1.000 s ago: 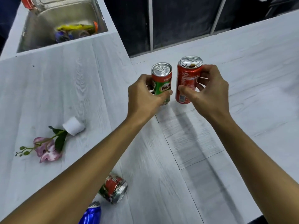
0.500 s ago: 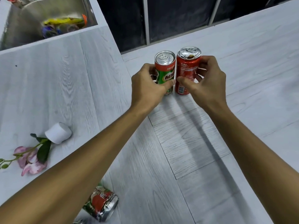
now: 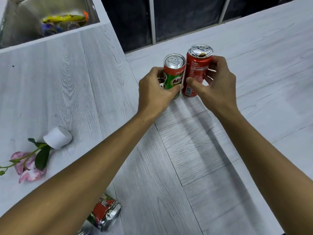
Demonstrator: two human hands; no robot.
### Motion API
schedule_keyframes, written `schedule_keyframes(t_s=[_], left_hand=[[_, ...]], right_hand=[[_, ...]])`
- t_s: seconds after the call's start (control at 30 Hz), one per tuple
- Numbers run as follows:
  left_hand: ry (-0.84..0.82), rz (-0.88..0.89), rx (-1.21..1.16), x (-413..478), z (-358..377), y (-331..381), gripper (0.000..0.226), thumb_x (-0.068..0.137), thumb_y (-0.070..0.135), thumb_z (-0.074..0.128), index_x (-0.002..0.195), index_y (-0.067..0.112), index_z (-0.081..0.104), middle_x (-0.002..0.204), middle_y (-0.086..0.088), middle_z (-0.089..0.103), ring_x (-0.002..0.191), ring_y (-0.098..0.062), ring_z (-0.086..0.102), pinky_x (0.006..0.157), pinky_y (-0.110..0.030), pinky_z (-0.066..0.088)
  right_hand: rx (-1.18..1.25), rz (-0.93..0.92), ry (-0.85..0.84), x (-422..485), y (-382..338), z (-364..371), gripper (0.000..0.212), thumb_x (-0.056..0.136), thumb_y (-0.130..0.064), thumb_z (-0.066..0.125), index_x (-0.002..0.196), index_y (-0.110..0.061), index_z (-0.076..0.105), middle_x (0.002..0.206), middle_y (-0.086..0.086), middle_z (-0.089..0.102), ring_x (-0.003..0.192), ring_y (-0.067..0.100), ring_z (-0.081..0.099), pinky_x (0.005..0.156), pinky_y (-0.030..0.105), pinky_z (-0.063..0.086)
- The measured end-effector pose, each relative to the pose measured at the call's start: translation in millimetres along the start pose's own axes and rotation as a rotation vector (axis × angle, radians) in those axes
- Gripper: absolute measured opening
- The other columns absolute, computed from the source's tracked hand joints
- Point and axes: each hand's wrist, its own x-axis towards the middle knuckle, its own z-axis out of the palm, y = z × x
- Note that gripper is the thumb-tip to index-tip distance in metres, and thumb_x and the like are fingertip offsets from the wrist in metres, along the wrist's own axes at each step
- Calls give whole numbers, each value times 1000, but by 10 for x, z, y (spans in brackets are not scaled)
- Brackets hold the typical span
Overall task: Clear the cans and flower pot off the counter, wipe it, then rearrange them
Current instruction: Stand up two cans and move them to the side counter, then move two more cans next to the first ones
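Closed up and touching now, right of the sink (image 3: 20,29): left hand (image 3: 152,94) gripping the green can (image 3: 172,73), right hand (image 3: 219,87) the red can (image 3: 197,70), so rearranging looks underway.

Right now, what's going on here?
A person has two cans upright and side by side on the counter. The left hand grips the green Milo can and the right hand grips the red Coke can. Off to the left, the white flower pot lies on its side with its pink flower spilled out. A crushed can lies near the bottom edge. The sink at far left holds some clutter.
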Motion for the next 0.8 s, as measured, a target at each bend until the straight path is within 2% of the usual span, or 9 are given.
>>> schedule_keyframes(t_s=[0.13, 0.33, 0.43, 0.53, 0.8], left_hand=[[-1, -6, 16, -45, -9, 22, 72, 73, 45, 90, 132, 18, 59, 127, 4, 69, 109, -6, 64, 90, -20, 54], [-45, -68, 67, -250, -61, -50, 84, 73, 58, 85, 141, 20, 53, 139, 4, 62, 123, -14, 60, 99, -38, 54], [-83, -89, 131, -399, -115, -104, 84, 76, 65, 78, 143, 22, 52, 143, 4, 59, 128, -16, 58, 101, -39, 53], [-126, -71, 217, -531, -216, -137, 81, 80, 68, 72, 145, 23, 52, 148, 4, 56, 134, -17, 54, 105, -38, 49], [-214, -18, 402, -940, -604, -96, 79, 84, 72, 63, 147, 26, 49, 156, 3, 48, 141, -21, 47, 106, -39, 43]], right_hand=[[-42, 12, -10, -41, 0, -20, 73, 77, -36, 85, 137, -14, 50, 128, -6, 63, 116, 7, 60, 100, 22, 51], [-200, 69, -42, -219, 64, -119, 86, 78, -54, 81, 147, -17, 45, 145, 2, 56, 133, 18, 53, 107, 35, 45], [-267, 90, -76, -333, 90, -195, 87, 78, -63, 75, 146, -18, 46, 149, 2, 54, 134, 20, 51, 101, 31, 41], [-331, 82, -101, -450, 89, -276, 78, 83, -61, 71, 144, -18, 49, 148, 3, 54, 134, 21, 51, 96, 28, 36], [-396, 58, -196, -904, -203, -360, 75, 87, -59, 69, 146, -18, 47, 151, 4, 51, 136, 23, 49, 97, 31, 38]])
